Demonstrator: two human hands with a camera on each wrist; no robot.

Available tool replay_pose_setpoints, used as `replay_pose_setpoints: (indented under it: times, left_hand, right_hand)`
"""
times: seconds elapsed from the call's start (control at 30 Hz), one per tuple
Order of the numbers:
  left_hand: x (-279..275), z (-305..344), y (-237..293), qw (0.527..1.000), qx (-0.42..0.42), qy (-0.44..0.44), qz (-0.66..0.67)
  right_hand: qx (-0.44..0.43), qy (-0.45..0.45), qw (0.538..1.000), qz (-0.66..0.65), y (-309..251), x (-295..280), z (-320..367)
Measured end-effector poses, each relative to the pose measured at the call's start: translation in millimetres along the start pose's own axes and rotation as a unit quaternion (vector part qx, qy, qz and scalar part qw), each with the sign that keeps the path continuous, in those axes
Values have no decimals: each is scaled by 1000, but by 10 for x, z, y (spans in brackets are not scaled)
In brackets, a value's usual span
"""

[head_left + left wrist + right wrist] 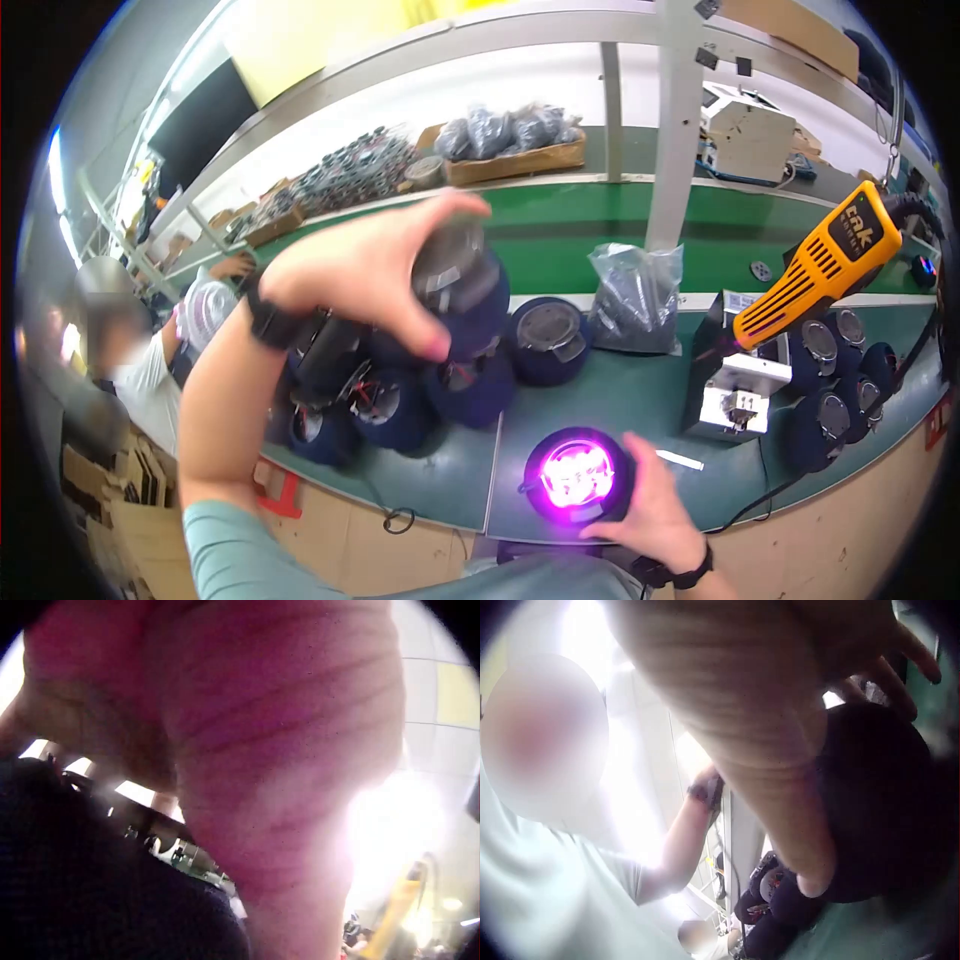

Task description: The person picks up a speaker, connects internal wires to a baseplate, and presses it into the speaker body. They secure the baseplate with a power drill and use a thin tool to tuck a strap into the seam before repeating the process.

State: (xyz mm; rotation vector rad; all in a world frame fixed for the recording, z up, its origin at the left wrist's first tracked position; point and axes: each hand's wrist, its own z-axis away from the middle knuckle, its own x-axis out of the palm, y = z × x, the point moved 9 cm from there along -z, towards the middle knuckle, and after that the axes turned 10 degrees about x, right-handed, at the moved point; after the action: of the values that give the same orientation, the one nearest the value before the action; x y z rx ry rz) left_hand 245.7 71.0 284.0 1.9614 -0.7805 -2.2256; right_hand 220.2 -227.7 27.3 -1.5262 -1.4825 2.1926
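Observation:
My left hand (365,265), raised over the left half of the bench, grips a round dark blue unit (482,312) with a clear grey top, thumb on the near side and fingers on the far side. Its dark side (112,877) fills the lower left of the left wrist view. Near the front edge lies a round dark lamp (535,460), its face glowing bright pink-purple. My right hand (660,515) holds that lamp by its right side, thumb at the front and fingers behind. In the right wrist view the thumb lies along its dark body (877,802).
Several similar dark units (390,410) crowd the bench at left, more (825,425) at right. A grey plastic bag (635,300) stands at the back. An orange tool (820,265) hangs over a metal fixture (735,400). Another person (145,365) sits at far left.

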Motion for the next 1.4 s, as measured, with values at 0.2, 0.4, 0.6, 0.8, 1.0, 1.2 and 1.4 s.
replay_pose_setpoints:
  times: [0.2,0.4,0.6,0.8,1.0,1.2,1.4]
  left_hand:
    - [1452,1131,299,993,-79,-65,-57]
    - [2133,1157,-90,995,-76,58,-37]
    - [1912,1430,378,953,2,303,-22]
    - [2858,708,549,947,77,276,144]
    - [3015,432,360,930,94,307,179]
    - [2867,403,295,887,26,237,396]
    - [3094,352,255,856,18,164,489]
  right_hand:
    - [53,196,960,192,552,-463,97]
    - [62,195,928,311,649,-315,-80]
    - [91,139,972,166,1000,-415,-105]
    - [110,125,971,169,669,-347,-37]
    - [124,15,982,142,689,-242,-137]
    - [126,-13,972,197,697,-165,-86]
    - [89,269,920,-271,142,-716,193]
